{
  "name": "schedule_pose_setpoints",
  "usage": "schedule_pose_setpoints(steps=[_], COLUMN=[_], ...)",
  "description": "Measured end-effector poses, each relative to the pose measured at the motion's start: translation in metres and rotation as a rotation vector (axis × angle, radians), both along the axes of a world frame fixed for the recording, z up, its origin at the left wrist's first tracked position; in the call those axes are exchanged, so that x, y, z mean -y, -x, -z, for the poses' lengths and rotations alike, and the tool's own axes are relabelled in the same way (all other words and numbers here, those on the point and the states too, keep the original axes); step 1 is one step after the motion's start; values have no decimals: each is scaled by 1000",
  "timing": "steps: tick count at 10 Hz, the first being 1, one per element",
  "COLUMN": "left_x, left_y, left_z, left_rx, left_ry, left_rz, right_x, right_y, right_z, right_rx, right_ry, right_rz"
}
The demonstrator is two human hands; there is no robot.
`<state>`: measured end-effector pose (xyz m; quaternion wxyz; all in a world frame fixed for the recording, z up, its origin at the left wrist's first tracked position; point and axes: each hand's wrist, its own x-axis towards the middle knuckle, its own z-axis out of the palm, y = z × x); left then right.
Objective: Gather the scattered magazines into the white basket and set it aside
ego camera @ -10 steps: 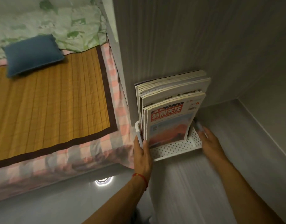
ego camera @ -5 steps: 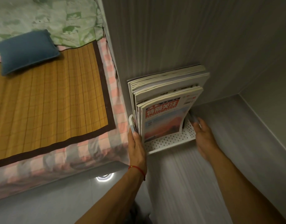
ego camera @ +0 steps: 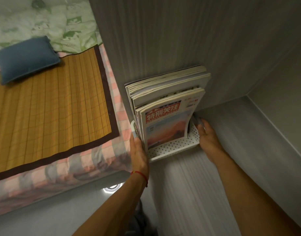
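Two hands flank the white basket (ego camera: 173, 148), one at each end, and it sits on the pale grey shelf (ego camera: 231, 150) pushed up against the ribbed grey wall panel (ego camera: 163, 40). Left hand (ego camera: 139, 151) lies flat against the basket's left end, fingers straight and pressed along the side, a red string (ego camera: 140, 175) around the wrist. Right hand (ego camera: 207, 136) is at the right end, fingers extended along the rim; whether the thumb hooks over the edge I cannot tell. Inside the basket, the magazines (ego camera: 166, 92) stand upright in a thick stack, leaning back toward the panel. Front of the pack is a cover with a red title block (ego camera: 163, 112) and a sunset-coloured picture below it, its right edge curling slightly forward. Perforated basket wall shows beneath the covers, dots all along the front.

Off to the left, a bed: a woven yellow mat (ego camera: 49, 106) with a dark border lies over a pink checked sheet (ego camera: 115, 114), a blue pillow (ego camera: 27, 58) rests at the head of the mat, and a green leaf-print quilt (ego camera: 61, 19) is bunched behind it. Below the bed edge, a small ring of light (ego camera: 111, 188) glows on the floor.
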<state>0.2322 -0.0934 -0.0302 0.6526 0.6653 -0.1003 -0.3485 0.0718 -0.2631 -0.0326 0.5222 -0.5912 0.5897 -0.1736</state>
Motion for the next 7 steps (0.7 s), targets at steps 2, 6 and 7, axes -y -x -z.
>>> schedule_pose_setpoints(steps=[2, 6, 7], left_x=[2, -30, -49], left_y=[-3, -25, -28], left_z=[-1, -22, -35], left_rx=[17, 187, 307], left_ry=[5, -293, -308], left_rz=[10, 104, 135], right_x=[-3, -61, -89], right_y=[-1, 1, 5], right_z=[-5, -21, -26], right_rx=[-59, -49, 15], right_ry=[61, 224, 244], right_rz=[-30, 249, 247])
